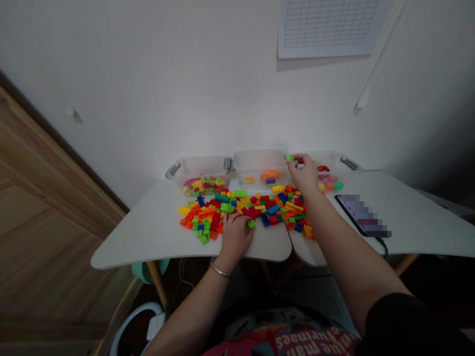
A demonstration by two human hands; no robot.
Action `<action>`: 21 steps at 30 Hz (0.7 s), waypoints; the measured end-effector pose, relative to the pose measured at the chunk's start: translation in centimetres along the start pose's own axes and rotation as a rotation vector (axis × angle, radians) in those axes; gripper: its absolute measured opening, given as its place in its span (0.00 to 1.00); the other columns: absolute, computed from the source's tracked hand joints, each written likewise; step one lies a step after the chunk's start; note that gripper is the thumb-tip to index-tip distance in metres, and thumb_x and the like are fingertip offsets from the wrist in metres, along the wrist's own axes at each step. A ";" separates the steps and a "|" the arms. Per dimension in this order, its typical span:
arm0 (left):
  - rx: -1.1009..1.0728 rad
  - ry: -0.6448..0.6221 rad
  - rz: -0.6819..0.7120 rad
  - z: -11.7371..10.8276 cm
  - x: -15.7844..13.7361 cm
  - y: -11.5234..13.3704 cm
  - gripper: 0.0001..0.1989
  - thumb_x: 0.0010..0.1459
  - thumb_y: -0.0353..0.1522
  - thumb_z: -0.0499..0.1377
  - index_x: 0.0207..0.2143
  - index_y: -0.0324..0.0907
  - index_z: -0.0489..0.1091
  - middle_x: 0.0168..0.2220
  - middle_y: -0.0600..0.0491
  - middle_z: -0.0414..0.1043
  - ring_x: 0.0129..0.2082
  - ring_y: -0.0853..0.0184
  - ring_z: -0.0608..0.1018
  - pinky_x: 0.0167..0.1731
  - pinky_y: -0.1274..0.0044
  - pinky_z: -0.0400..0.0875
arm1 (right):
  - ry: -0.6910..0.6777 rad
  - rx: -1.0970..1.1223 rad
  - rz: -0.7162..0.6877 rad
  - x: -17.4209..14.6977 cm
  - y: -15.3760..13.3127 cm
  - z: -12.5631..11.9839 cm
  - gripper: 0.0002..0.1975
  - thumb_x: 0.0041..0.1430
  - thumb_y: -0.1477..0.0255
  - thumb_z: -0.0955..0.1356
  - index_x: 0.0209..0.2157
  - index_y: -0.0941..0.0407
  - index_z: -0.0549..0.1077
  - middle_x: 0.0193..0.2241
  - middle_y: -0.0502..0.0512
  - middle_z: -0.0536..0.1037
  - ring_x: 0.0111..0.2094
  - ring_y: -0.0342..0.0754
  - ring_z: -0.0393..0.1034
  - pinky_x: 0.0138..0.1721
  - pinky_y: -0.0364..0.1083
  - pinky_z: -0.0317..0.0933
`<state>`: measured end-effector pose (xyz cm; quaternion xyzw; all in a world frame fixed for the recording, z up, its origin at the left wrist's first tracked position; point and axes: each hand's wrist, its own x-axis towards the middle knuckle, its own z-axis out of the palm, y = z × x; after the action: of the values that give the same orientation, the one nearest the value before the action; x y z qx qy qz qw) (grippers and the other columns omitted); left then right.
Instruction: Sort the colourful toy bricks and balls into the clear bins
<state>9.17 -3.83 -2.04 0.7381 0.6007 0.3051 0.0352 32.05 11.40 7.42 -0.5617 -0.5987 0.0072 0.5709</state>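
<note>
A loose pile of colourful plastic building bricks (245,202) spreads over the white table. At the pile's front edge is my left hand (236,238), its thumb and a finger closed on a small light-green brick (251,224). My right hand (305,173) is raised by the middle and right clear bins, pinching another light-green brick (290,158) between thumb and fingertips. The clear middle bin (260,159) holds an orange piece (270,175), a purple brick (270,181) and a yellow-orange brick (249,179).
The left clear bin (200,163) contains yellow, red and green pieces. In the right bin (336,160) lie red, orange and green pieces. A phone (361,216) with a cable rests on the table's right side. A seam divides the white tabletops (148,237). Behind stands a wall.
</note>
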 end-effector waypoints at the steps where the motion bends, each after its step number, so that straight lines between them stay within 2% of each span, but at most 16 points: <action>1: -0.004 0.000 -0.001 0.0 0.0 0.0 0.15 0.54 0.28 0.61 0.45 0.47 0.72 0.46 0.50 0.76 0.56 0.56 0.70 0.65 0.52 0.47 | -0.020 -0.028 -0.003 0.6 0.1 0.2 0.15 0.53 0.63 0.67 0.39 0.57 0.74 0.35 0.59 0.78 0.40 0.54 0.69 0.45 0.53 0.62; 7: 0.000 -0.004 -0.003 -0.1 0.0 0.1 0.14 0.54 0.29 0.61 0.45 0.46 0.73 0.46 0.50 0.77 0.56 0.56 0.70 0.65 0.52 0.46 | -0.217 -0.178 -0.065 1.6 0.3 1.2 0.15 0.53 0.69 0.66 0.42 0.57 0.77 0.34 0.57 0.80 0.37 0.53 0.72 0.49 0.53 0.60; 10: 0.004 -0.009 -0.004 0.0 0.0 0.0 0.14 0.55 0.29 0.61 0.45 0.46 0.73 0.46 0.50 0.77 0.56 0.56 0.70 0.65 0.52 0.46 | -0.226 -0.266 -0.118 1.5 0.3 1.5 0.16 0.54 0.69 0.65 0.43 0.57 0.78 0.38 0.59 0.81 0.41 0.55 0.72 0.52 0.55 0.57; 13: 0.005 -0.010 -0.005 0.0 0.1 0.0 0.14 0.55 0.29 0.61 0.45 0.46 0.73 0.46 0.50 0.77 0.56 0.56 0.70 0.65 0.52 0.46 | -0.240 -0.288 -0.112 1.5 0.5 1.8 0.18 0.54 0.70 0.65 0.45 0.58 0.77 0.41 0.61 0.80 0.43 0.56 0.71 0.54 0.57 0.56; 21: 0.004 -0.007 0.006 0.2 0.0 -0.1 0.15 0.54 0.29 0.61 0.45 0.47 0.73 0.46 0.50 0.77 0.56 0.56 0.70 0.65 0.52 0.47 | -0.223 -0.288 -0.123 1.6 1.5 2.2 0.19 0.55 0.69 0.65 0.46 0.57 0.78 0.36 0.61 0.81 0.44 0.59 0.67 0.52 0.58 0.59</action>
<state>9.14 -3.75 -2.23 0.7411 0.5988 0.3017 0.0349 31.93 14.43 6.75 -0.5957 -0.6862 -0.0511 0.4144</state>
